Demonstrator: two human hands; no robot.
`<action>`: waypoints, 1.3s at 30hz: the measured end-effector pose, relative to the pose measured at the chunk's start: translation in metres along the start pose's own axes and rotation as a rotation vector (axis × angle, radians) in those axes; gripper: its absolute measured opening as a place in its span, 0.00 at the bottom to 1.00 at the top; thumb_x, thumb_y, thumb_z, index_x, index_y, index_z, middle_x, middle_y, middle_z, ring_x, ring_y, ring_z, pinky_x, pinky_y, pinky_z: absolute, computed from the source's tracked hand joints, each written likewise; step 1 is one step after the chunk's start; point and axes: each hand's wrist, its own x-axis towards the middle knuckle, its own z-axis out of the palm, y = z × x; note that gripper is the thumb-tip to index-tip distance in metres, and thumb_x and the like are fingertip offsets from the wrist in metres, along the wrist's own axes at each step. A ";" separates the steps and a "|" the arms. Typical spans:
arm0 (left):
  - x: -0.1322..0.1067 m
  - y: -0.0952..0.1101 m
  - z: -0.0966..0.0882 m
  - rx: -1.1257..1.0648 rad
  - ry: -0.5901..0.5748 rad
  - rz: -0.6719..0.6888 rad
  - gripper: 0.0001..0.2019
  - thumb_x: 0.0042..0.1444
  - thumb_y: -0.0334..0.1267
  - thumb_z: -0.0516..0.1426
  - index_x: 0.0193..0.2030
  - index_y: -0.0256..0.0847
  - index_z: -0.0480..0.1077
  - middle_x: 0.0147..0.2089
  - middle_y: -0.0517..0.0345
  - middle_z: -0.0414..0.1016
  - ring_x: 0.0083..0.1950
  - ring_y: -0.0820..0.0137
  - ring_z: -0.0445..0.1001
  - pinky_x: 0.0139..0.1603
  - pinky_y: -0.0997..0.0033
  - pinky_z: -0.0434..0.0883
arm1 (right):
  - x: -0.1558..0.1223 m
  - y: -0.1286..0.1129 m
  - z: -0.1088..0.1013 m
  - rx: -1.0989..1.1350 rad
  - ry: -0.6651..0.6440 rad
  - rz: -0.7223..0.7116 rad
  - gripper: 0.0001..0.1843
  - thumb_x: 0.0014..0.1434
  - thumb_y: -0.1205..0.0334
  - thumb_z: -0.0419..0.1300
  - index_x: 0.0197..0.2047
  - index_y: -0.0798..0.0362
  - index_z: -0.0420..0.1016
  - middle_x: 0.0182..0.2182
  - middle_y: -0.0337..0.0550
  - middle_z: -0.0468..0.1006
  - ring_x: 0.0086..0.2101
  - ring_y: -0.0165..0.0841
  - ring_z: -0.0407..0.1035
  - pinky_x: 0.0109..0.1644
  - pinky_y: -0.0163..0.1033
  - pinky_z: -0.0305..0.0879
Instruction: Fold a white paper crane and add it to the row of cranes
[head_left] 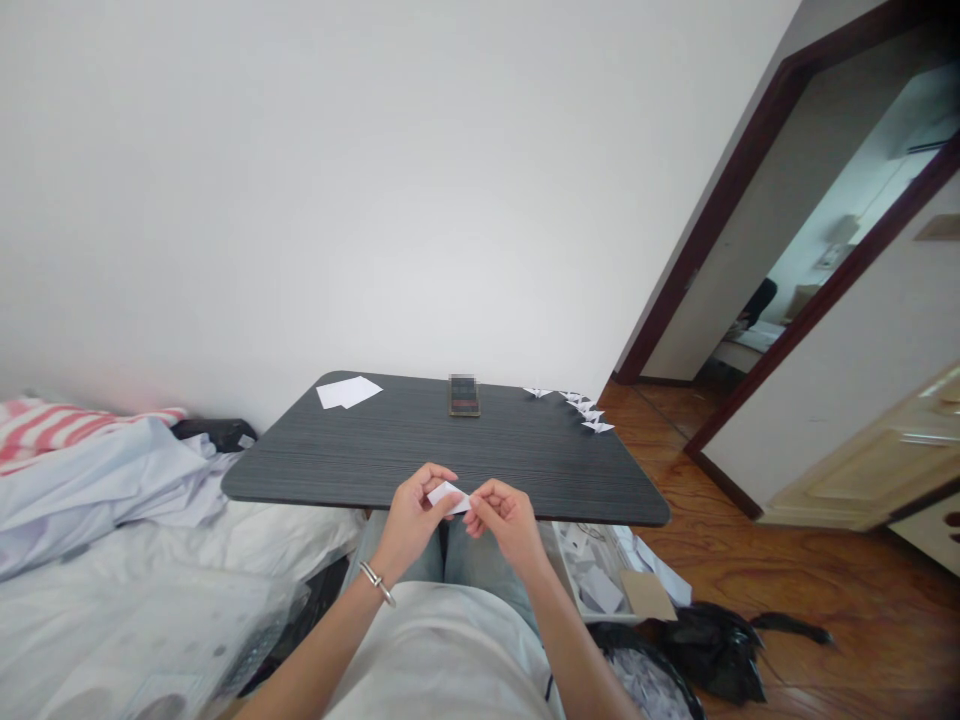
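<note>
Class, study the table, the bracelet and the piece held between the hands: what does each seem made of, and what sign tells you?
Table: perhaps wood-effect laminate, dark and fairly matt; fine grain-like streaks cross its top.
Bracelet: likely polished metal, silvery with bright highlights.
Held piece: probably plain white paper, matt; it looks thin and straight-edged.

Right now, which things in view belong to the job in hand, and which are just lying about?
Likely the job:
- white paper between left fingers and right fingers
- flat white sheets
- folded white pieces

Apparently just lying about:
- phone
- striped cloth
- black plastic bag
</note>
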 end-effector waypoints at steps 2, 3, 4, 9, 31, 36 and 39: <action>0.001 -0.001 -0.001 -0.008 0.002 0.008 0.09 0.48 0.38 0.57 0.34 0.36 0.64 0.22 0.64 0.66 0.25 0.75 0.65 0.27 0.77 0.62 | -0.001 -0.002 0.001 -0.016 0.022 -0.015 0.10 0.49 0.58 0.59 0.25 0.56 0.68 0.16 0.37 0.73 0.16 0.24 0.65 0.19 0.27 0.63; 0.001 -0.001 -0.001 -0.008 0.000 0.014 0.09 0.48 0.39 0.56 0.33 0.35 0.64 0.22 0.63 0.66 0.25 0.75 0.64 0.27 0.77 0.61 | -0.001 -0.002 0.001 -0.025 0.030 -0.022 0.10 0.49 0.58 0.59 0.24 0.56 0.68 0.16 0.36 0.73 0.16 0.24 0.65 0.19 0.27 0.62; 0.001 -0.001 -0.001 -0.009 -0.003 0.019 0.09 0.49 0.39 0.56 0.33 0.35 0.65 0.22 0.63 0.65 0.25 0.76 0.64 0.27 0.77 0.60 | -0.002 -0.003 0.001 -0.036 0.035 -0.028 0.10 0.49 0.58 0.59 0.24 0.56 0.68 0.16 0.36 0.72 0.16 0.24 0.64 0.19 0.27 0.62; 0.000 -0.001 -0.003 -0.008 0.001 0.028 0.10 0.49 0.40 0.55 0.33 0.35 0.65 0.21 0.64 0.64 0.23 0.76 0.62 0.26 0.77 0.57 | -0.002 -0.005 0.001 -0.084 0.041 -0.042 0.10 0.50 0.58 0.59 0.25 0.56 0.68 0.17 0.37 0.72 0.16 0.24 0.65 0.20 0.28 0.63; -0.003 0.010 0.002 -0.132 -0.081 -0.018 0.14 0.50 0.40 0.55 0.42 0.35 0.61 0.27 0.60 0.69 0.28 0.74 0.67 0.31 0.74 0.65 | -0.002 -0.006 0.002 -0.013 0.079 -0.028 0.11 0.49 0.58 0.60 0.23 0.56 0.66 0.15 0.36 0.72 0.15 0.24 0.63 0.18 0.28 0.61; -0.005 0.010 0.003 -0.134 -0.083 -0.033 0.18 0.46 0.36 0.58 0.44 0.36 0.59 0.31 0.58 0.71 0.31 0.74 0.70 0.32 0.75 0.67 | -0.002 -0.008 0.002 0.013 0.084 -0.035 0.11 0.49 0.58 0.59 0.23 0.56 0.66 0.16 0.36 0.72 0.15 0.24 0.63 0.19 0.28 0.61; -0.005 0.010 0.004 -0.110 -0.052 -0.034 0.17 0.46 0.37 0.58 0.43 0.36 0.60 0.30 0.59 0.71 0.30 0.74 0.70 0.32 0.75 0.68 | -0.002 -0.009 0.003 0.016 0.075 -0.023 0.11 0.49 0.57 0.60 0.23 0.55 0.66 0.16 0.36 0.72 0.15 0.24 0.64 0.19 0.29 0.61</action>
